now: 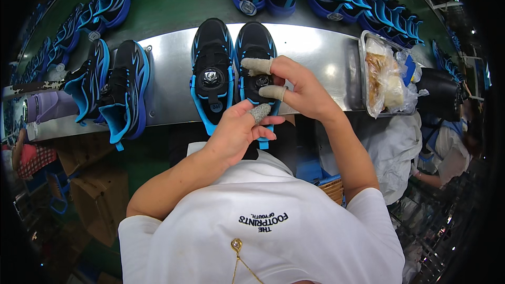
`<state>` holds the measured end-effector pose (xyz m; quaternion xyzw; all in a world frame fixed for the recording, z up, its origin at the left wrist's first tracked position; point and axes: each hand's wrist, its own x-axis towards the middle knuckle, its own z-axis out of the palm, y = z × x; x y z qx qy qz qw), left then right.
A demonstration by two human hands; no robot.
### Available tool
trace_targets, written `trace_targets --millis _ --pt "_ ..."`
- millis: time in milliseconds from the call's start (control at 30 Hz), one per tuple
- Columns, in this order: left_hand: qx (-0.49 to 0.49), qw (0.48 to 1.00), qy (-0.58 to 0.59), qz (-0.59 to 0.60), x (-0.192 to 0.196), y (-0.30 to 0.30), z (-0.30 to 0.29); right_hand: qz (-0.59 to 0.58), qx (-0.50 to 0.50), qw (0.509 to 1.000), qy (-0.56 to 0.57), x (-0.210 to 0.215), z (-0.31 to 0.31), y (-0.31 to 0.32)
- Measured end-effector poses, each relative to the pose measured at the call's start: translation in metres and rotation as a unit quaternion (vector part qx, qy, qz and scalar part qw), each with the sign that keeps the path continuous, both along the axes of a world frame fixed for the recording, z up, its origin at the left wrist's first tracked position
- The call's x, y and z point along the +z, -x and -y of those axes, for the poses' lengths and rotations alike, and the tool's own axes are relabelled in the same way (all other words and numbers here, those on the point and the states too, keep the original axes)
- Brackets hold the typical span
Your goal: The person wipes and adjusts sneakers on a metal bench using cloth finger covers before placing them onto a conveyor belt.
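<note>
A pair of black and blue sports shoes stands side by side on the metal bench, toes pointing away. The left shoe (211,58) shows a round lacing dial (211,77) on its tongue. Over the right shoe (251,39), my right hand (297,84) has its thumb and index finger, both in beige finger covers, around the dial (261,80). My left hand (236,129) is at that shoe's heel opening, its fingers closed at the collar. One of its fingers wears a grey cover. Part of the collar is hidden behind the left hand.
Another pair of shoes (126,84) stands at the left beside a lilac bottle (50,106). More shoes line the green conveyor (176,0) beyond the metal bench edge (315,47). At the right sits a metal tray (363,73) of plastic-wrapped items. Cardboard boxes (100,200) stand below left.
</note>
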<state>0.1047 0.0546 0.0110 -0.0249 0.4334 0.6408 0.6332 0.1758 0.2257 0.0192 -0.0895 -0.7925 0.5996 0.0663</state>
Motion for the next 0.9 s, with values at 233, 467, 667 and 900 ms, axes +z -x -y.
trace_targets --millis 233,467,667,900 --pt "0.0 1.0 0.0 0.015 -0.001 0.0 -0.001 0.011 -0.02 0.996 -0.083 0.0 0.0 0.0" --pt "0.005 1.0 -0.008 0.018 -0.004 -0.001 -0.002 -0.008 -0.057 0.976 -0.208 -0.003 0.012 0.0" --pt "0.012 0.999 -0.001 0.032 0.0 -0.001 -0.002 -0.049 -0.03 0.995 -0.085 -0.002 0.006 0.005" --pt "-0.172 0.979 0.034 -0.105 0.04 0.032 0.013 0.047 -0.093 0.992 -0.066 -0.002 0.012 0.014"
